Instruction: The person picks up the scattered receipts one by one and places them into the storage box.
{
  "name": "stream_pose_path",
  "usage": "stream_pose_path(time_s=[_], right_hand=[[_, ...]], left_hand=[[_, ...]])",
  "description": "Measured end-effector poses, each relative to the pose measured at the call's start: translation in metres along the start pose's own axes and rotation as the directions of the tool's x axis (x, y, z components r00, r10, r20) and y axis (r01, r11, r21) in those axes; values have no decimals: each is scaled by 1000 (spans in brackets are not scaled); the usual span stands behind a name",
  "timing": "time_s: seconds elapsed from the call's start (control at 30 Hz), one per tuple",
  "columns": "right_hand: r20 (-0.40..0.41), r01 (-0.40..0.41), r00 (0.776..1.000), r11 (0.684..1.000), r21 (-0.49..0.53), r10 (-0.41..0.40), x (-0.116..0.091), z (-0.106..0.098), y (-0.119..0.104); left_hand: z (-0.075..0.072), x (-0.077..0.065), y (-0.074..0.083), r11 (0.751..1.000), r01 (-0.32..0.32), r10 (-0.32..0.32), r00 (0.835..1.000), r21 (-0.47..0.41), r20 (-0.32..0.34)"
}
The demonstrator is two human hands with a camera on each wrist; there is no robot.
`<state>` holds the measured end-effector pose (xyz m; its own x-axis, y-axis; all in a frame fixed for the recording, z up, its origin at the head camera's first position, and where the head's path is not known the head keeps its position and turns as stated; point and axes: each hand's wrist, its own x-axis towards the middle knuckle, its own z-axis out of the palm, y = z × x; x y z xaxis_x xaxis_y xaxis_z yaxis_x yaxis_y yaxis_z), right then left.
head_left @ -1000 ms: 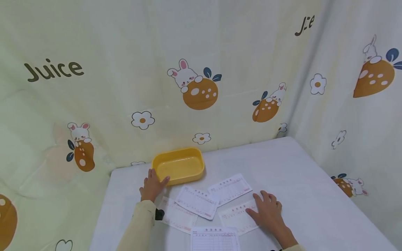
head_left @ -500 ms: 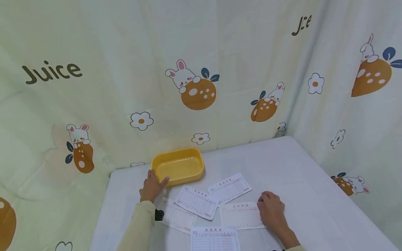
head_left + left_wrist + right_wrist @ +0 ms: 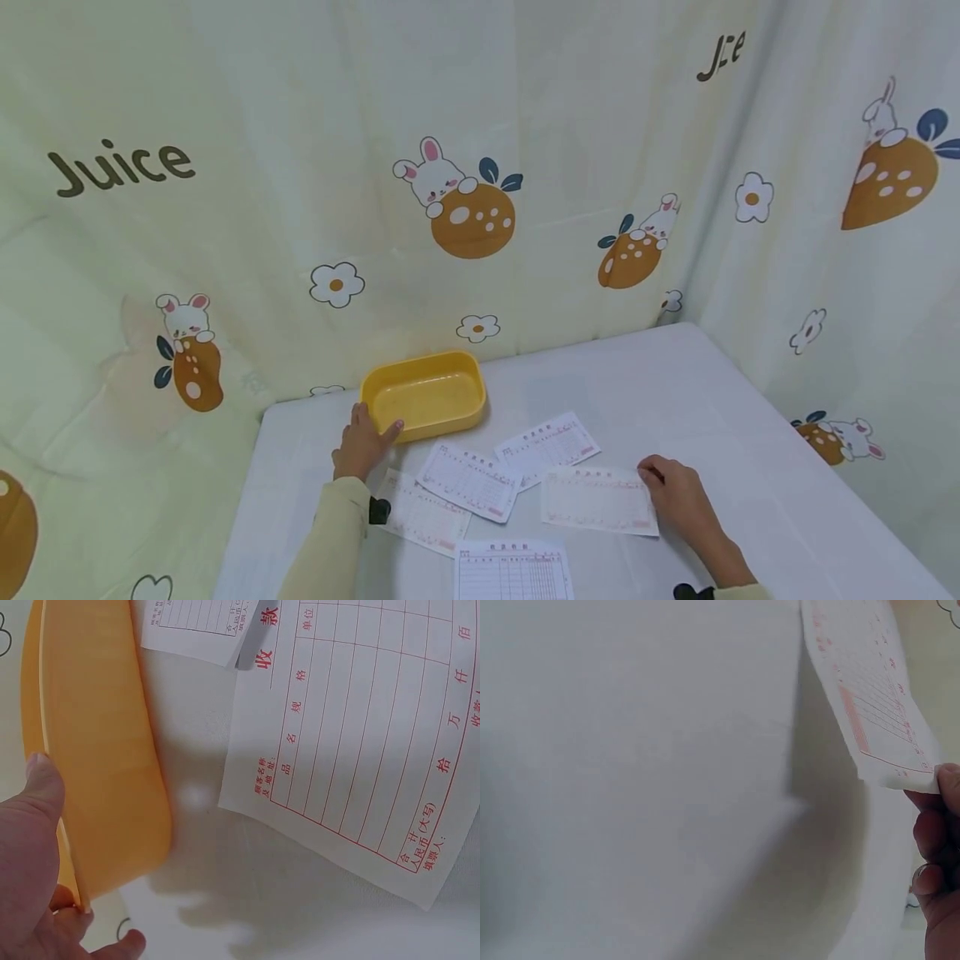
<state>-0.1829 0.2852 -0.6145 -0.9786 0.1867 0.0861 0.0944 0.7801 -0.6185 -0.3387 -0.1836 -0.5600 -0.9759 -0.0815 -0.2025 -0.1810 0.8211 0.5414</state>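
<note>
Paper (image 3: 514,577) lies nearest, its lower part out of view. Beyond it, the right hand (image 3: 681,504) pinches a slip (image 3: 598,502) by its far-right corner, long axis left to right; three more slips (image 3: 471,483) lie to its left and far left. From this hand the tray (image 3: 444,429) is leftward and farther, by the tabletop's (image 3: 750,467) far edge, toward the left corner; the left hand (image 3: 360,450), much nearer, grips its rim. White surface; a printed curtain (image 3: 555,125) encloses the space.
</note>
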Motion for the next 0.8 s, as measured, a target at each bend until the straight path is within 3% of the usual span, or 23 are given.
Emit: stream_pose_path(time_s=[0.3,0.5,0.8], right_hand=[[-108,126,986,992,-11,-126,7,-36,-7],[-150,171,974,985,6,-169,18,-55,-20],[-183,231,957,973,21,-224,41,-64,-33]], left_hand=[[-3,0,0,1000,-6,6,1000,-21,0],[-2,-1,0,999,-12,13,1000,-37,2],[-3,0,-2,998,-53,52,998,-23,-40]])
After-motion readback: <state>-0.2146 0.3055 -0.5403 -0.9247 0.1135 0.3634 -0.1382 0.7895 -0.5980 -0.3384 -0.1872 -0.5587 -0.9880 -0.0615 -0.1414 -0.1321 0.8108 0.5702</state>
